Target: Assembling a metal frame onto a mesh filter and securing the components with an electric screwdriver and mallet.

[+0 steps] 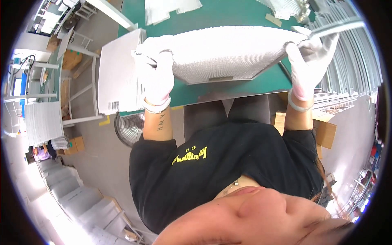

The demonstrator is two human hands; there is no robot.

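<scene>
Both my hands wear white gloves and hold a wide, silvery-white mesh sheet [228, 53] above the green tabletop [267, 79]. My left hand [161, 73] grips the sheet's left end, thumb on the near face. At the other end, my right hand [308, 61] pinches the corner with its thumb in front; some of its fingers are hidden behind. The sheet is tilted, its textured face toward me. A small grey rectangular patch [221, 79] shows at its lower edge. Close to my right hand, a dark thin rod [285, 71] lies on the tabletop.
A stack of white sheets [119, 69] stands left of my left hand. More pale pieces [171, 9] lie at the table's far side. Many upright white panels [353, 65] line the right, with a white bar [339, 27] near my right hand. A floor fan [130, 127] and cardboard box [326, 132] flank me.
</scene>
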